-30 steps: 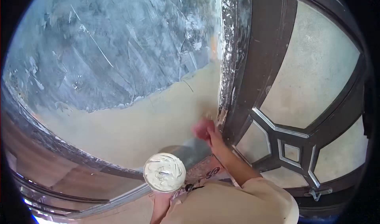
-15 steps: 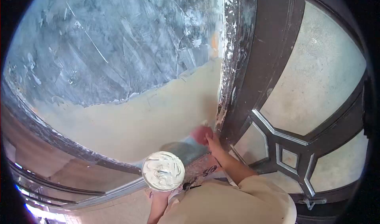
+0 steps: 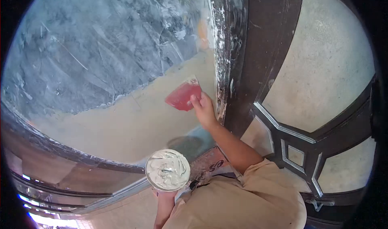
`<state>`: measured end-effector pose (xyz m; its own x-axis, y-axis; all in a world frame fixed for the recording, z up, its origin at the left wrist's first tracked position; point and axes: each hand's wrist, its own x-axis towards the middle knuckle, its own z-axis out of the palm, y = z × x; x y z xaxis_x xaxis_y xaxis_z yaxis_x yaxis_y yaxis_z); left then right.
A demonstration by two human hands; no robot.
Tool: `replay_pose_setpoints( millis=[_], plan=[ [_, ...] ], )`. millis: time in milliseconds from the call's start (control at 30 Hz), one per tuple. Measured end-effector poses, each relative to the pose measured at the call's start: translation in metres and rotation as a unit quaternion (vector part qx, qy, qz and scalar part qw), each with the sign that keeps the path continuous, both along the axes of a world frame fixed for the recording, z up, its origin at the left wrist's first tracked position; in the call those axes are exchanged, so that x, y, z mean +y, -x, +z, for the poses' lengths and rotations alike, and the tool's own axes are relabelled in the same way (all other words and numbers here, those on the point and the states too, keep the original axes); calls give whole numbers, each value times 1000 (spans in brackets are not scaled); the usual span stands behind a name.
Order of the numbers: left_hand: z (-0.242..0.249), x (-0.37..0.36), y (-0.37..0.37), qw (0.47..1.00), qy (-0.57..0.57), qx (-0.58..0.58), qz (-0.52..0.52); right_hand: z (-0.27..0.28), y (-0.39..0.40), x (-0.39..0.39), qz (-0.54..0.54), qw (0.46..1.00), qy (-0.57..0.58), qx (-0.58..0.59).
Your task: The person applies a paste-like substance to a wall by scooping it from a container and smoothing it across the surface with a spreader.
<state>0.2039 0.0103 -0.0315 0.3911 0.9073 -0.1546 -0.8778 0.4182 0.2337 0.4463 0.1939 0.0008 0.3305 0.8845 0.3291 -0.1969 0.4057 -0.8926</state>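
While right hand [image 3: 205,109] pinches red scraper [image 3: 184,96] just left of palm, apparent step is spreading pale paste [image 3: 166,166] over wall [image 3: 121,126]; next stroke calls for even edge pressure. Scraper's long axis slants lower left to upper right, free edge facing away from grip. Below: left hand [image 3: 166,196] under tub [image 3: 152,185], finger closure hidden.

This looked like a building under renovation: a patchy grey-and-beige wall [image 3: 97,43], a paint-flecked frame [image 3: 220,39] beside a panelled door [image 3: 319,67], a red scraper [image 3: 182,96] and white paste [image 3: 167,168] showed it.
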Motion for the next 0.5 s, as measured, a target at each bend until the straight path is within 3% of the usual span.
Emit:
replay_pose_setpoints(
  millis=[33, 100, 167, 200, 233, 333, 367, 500],
  plan=[
    [4, -2, -3, 1000, -18, 7, 11, -35, 3, -7, -18, 999, -19, 34],
    [3, -6, -4, 999, -16, 26, 36, -135, -10, -28, -56, 990, 123, -51],
    [-11, -9, 3, 999, -4, 24, 40, -225, -20, -64, -101, 938, 268, -196],
    [-16, -8, 4, 999, 3, 23, 42, -224, -24, -82, -33, 952, 292, -89],
    [-19, -8, 3, 998, -3, 38, 48, -214, -28, -97, 37, 949, 313, 20],
    [-34, -7, 4, 991, -69, 99, 55, -160, -42, -84, 115, 955, 267, 54],
    [-28, -2, 1, 998, 48, -19, 45, -114, -44, -77, 96, 965, 232, 77],
    [-4, -1, -23, 998, -34, 48, 34, 35, -56, -34, 74, 993, 32, 83]
  ],
)
